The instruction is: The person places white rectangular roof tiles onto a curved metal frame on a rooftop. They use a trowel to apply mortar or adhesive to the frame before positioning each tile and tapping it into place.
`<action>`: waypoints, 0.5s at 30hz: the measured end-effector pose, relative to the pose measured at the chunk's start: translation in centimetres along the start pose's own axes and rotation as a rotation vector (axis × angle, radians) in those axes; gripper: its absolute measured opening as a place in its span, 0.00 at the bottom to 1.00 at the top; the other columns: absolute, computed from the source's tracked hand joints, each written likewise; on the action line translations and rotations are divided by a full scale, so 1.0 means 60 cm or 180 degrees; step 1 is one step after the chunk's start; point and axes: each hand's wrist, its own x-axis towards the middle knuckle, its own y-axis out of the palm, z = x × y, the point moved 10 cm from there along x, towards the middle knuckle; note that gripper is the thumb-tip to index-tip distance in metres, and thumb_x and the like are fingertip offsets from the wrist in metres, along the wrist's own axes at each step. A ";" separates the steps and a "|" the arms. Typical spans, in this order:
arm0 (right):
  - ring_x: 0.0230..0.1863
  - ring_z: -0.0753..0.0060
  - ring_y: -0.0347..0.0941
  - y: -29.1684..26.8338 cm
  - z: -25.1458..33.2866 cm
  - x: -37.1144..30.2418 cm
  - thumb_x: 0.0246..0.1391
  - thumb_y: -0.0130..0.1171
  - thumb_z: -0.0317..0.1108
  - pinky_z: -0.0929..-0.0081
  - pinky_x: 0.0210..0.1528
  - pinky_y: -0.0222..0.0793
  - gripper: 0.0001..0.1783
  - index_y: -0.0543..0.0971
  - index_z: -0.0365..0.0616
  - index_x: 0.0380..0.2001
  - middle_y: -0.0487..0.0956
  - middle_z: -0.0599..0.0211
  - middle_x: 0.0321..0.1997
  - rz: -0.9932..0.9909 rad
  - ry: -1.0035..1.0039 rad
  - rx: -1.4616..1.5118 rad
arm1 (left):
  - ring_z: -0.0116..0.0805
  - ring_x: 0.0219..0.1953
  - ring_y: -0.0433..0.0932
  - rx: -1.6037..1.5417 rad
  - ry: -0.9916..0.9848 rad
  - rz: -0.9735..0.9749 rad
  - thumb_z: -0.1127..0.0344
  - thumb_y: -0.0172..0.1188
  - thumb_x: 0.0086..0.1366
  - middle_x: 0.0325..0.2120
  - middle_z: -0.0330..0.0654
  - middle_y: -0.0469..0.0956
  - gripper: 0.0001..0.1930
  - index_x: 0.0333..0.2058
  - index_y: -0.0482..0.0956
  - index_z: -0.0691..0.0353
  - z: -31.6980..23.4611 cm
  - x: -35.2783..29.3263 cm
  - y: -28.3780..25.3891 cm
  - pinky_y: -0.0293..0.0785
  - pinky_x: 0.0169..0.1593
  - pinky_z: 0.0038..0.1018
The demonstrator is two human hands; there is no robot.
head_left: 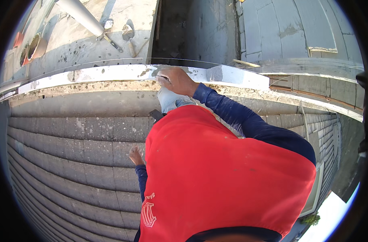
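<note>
My right hand [178, 81] is at a long white ledge [119, 72], just above my jeans-clad leg [170, 101]. Its fingers are curled in, with a dark slit showing between them; whatever they grip is hidden. Grey smears mark the white face beside the knuckles. Lower down, on the left of my red shirt [228, 161], my left hand [136, 156] hangs over grey roof tiles [99, 151], apparently apart from them. Its fingers are loosely bent and slightly apart, with nothing visible in them. A dark, flat-edged thing [155, 115] sticks out at my hip.
A thin string runs along the ledge. Beyond it, on a concrete floor [77, 44], lie a white pipe [81, 16], a trowel-like tool [112, 42] and a lump on a handle [128, 33]. A deep dark gap [172, 32] drops between walls. A wooden beam [305, 66] crosses at right.
</note>
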 end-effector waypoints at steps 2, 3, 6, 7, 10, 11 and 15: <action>0.35 0.40 0.74 0.006 -0.006 0.024 0.60 0.57 0.39 0.49 0.40 0.69 0.15 0.78 0.37 0.28 0.78 0.48 0.29 0.0082 0.0041 -0.0083 | 0.29 0.36 0.80 -0.0161 -0.0467 -0.0042 0.64 0.62 0.63 0.37 0.40 0.81 0.18 0.49 0.79 0.66 0.089 -0.028 -0.026 0.76 0.35 0.25; 0.35 0.40 0.75 0.008 -0.005 0.035 0.60 0.57 0.39 0.49 0.40 0.69 0.14 0.78 0.37 0.28 0.78 0.48 0.29 0.0060 0.0022 -0.0091 | 0.30 0.36 0.81 -0.0194 -0.0661 -0.0018 0.64 0.62 0.63 0.38 0.40 0.82 0.18 0.50 0.79 0.66 0.126 -0.043 -0.034 0.76 0.35 0.25; 0.35 0.41 0.75 0.023 0.001 0.064 0.60 0.57 0.38 0.50 0.40 0.70 0.14 0.79 0.37 0.30 0.78 0.49 0.30 0.0049 0.0003 -0.0042 | 0.31 0.37 0.81 -0.0259 -0.1090 0.0079 0.64 0.61 0.64 0.39 0.41 0.82 0.19 0.51 0.78 0.66 0.202 -0.076 -0.048 0.77 0.36 0.26; 0.35 0.41 0.75 0.031 0.005 0.072 0.60 0.57 0.38 0.50 0.40 0.70 0.13 0.79 0.37 0.30 0.78 0.49 0.30 0.0086 -0.0024 -0.0075 | 0.31 0.37 0.81 -0.0287 -0.1155 0.0109 0.64 0.61 0.64 0.39 0.41 0.82 0.19 0.51 0.78 0.66 0.213 -0.079 -0.047 0.77 0.36 0.26; 0.35 0.41 0.75 0.049 0.020 0.106 0.60 0.57 0.38 0.49 0.39 0.70 0.13 0.79 0.37 0.30 0.78 0.48 0.29 0.0111 -0.0180 -0.0154 | 0.32 0.38 0.82 -0.0426 -0.1186 0.0145 0.64 0.61 0.64 0.40 0.42 0.82 0.19 0.52 0.78 0.66 0.212 -0.068 -0.043 0.77 0.36 0.26; 0.35 0.39 0.75 0.050 0.008 0.124 0.60 0.57 0.38 0.48 0.39 0.69 0.14 0.79 0.37 0.31 0.78 0.46 0.30 0.0071 -0.0018 -0.0129 | 0.33 0.38 0.82 -0.0468 -0.1153 0.0144 0.64 0.60 0.64 0.41 0.42 0.82 0.20 0.53 0.77 0.65 0.202 -0.058 -0.039 0.78 0.36 0.26; 0.37 0.37 0.77 0.032 -0.074 0.213 0.62 0.57 0.41 0.48 0.41 0.71 0.17 0.82 0.36 0.35 0.80 0.42 0.32 -0.0100 0.0405 -0.0175 | 0.34 0.39 0.82 -0.0704 -0.0920 0.0095 0.63 0.60 0.65 0.42 0.43 0.83 0.20 0.54 0.77 0.65 0.120 0.009 -0.025 0.78 0.37 0.27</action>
